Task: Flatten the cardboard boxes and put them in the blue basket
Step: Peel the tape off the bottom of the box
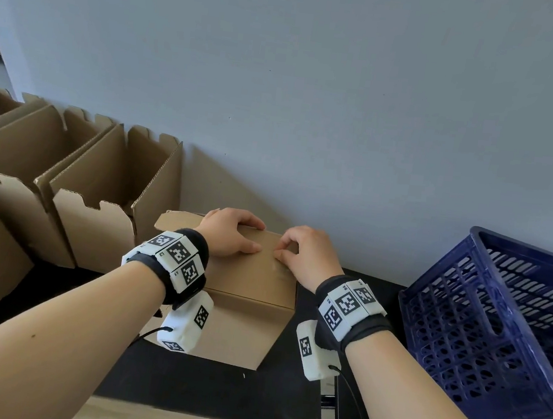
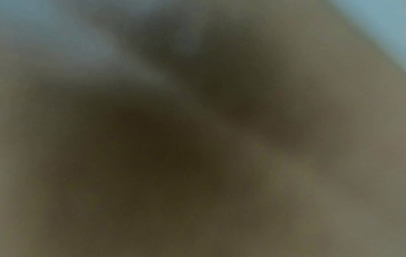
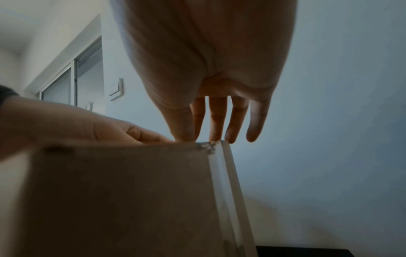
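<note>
A closed brown cardboard box (image 1: 253, 275) stands on the black table (image 1: 179, 381) in the head view. My left hand (image 1: 248, 235) rests flat on its top near the far edge, fingers lying over that edge. My right hand (image 1: 281, 248) is beside it, thumb and curled index finger pinching at the end of a clear tape strip (image 1: 279, 264) on the top. The right wrist view shows the box (image 3: 120, 200), the tape (image 3: 226, 191) running down its side with a ragged end, my right hand (image 3: 197, 138) at that end, and my left hand (image 3: 77, 123). The left wrist view is a brown blur.
A blue plastic basket (image 1: 483, 319) stands tilted at the right, close to the box. Several open-topped cardboard boxes (image 1: 98, 189) fill the left side along the grey wall (image 1: 316, 93). The table's front edge runs below my forearms.
</note>
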### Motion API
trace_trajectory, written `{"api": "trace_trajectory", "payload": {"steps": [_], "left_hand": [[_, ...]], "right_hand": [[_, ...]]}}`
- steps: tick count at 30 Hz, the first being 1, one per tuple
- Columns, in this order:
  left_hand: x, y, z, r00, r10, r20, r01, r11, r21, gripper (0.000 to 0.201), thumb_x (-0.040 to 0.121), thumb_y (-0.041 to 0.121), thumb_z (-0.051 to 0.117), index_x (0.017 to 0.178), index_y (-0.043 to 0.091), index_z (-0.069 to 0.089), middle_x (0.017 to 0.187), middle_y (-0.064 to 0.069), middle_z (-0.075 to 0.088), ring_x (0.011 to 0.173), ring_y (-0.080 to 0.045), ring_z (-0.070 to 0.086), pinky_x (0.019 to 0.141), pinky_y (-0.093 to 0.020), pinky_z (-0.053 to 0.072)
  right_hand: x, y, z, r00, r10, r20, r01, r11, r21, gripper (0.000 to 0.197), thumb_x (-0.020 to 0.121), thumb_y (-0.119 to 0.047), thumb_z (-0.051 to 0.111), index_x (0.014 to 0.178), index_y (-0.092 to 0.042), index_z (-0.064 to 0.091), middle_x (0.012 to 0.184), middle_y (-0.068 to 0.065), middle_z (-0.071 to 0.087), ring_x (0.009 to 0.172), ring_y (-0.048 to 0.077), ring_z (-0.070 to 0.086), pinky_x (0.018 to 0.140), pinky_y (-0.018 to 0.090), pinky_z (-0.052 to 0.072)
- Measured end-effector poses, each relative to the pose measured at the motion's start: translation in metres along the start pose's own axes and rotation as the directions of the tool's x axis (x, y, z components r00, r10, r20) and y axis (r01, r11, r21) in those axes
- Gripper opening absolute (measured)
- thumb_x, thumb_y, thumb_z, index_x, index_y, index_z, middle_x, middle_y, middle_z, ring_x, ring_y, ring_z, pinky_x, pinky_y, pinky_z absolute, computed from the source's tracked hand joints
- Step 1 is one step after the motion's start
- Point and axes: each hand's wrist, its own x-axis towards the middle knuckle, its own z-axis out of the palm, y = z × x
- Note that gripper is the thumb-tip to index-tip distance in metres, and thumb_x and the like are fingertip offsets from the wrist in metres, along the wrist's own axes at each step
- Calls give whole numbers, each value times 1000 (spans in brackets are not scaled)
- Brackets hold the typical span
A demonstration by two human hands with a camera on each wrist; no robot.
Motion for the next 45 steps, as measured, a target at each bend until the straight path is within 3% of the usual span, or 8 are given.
{"api": "trace_trajectory", "payload": {"steps": [5,16,20,24,29,34,38,45], "left_hand": [[-1,3,-2,1000,-3,5,3,1000,-4,38,77,31,74,113,36,63,116,14,62,121,-18,49,112,-38,30],[2,4,-2,1000,-4,12,4,1000,7,38,77,30,74,114,34,63,117,12,63,120,-17,51,112,-37,31],[4,2,-3,1000,-10,24,9,1000,6,37,77,31,74,112,36,63,118,13,62,121,-17,50,112,-38,31],[6,-1,-2,1000,-19,23,19,1000,8,36,75,34,75,108,41,62,115,14,62,123,-21,48,110,-39,33],[8,-3,-1,1000,-11,12,11,1000,1,35,73,35,76,104,43,63,113,14,63,121,-22,50,109,-39,35],[7,-3,-1,1000,-1,10,0,1000,18,38,74,35,75,109,40,63,117,14,62,122,-21,48,110,-39,34],[7,-4,-2,1000,13,22,-13,1000,16,36,74,35,75,107,41,63,117,13,62,121,-21,49,109,-39,34],[7,-4,-2,1000,8,23,-8,1000,11,36,75,33,75,109,38,63,117,12,62,121,-20,50,111,-39,32]], "right_hand": [[1,-4,0,999,-8,45,12,997,-81,9,92,-24,56,93,-17,62,118,-1,56,109,22,39,87,28,31],[-2,-2,-8,988,33,150,-20,996,-84,15,97,-20,45,97,-14,59,131,0,51,122,24,36,98,34,31],[-3,0,-13,995,43,95,-55,990,130,10,93,-19,55,87,-20,63,115,2,64,109,21,55,85,27,40],[-3,1,-19,993,94,-68,-68,945,319,15,92,-17,58,101,-21,68,98,-10,64,89,9,59,79,18,39],[-4,-4,-13,997,28,71,-34,997,74,21,83,-20,69,102,-28,72,90,-7,48,83,11,49,75,22,35],[-4,-7,-11,999,21,41,-23,998,54,3,82,-18,70,83,-20,72,74,-14,45,76,9,47,73,26,40],[-1,-4,-13,989,18,148,-32,995,96,14,88,-17,62,77,-25,61,74,-17,52,68,1,47,63,20,36],[-4,9,-22,960,94,262,-189,911,366,18,93,-16,58,77,-24,59,82,-10,59,89,13,53,91,31,43]]}}
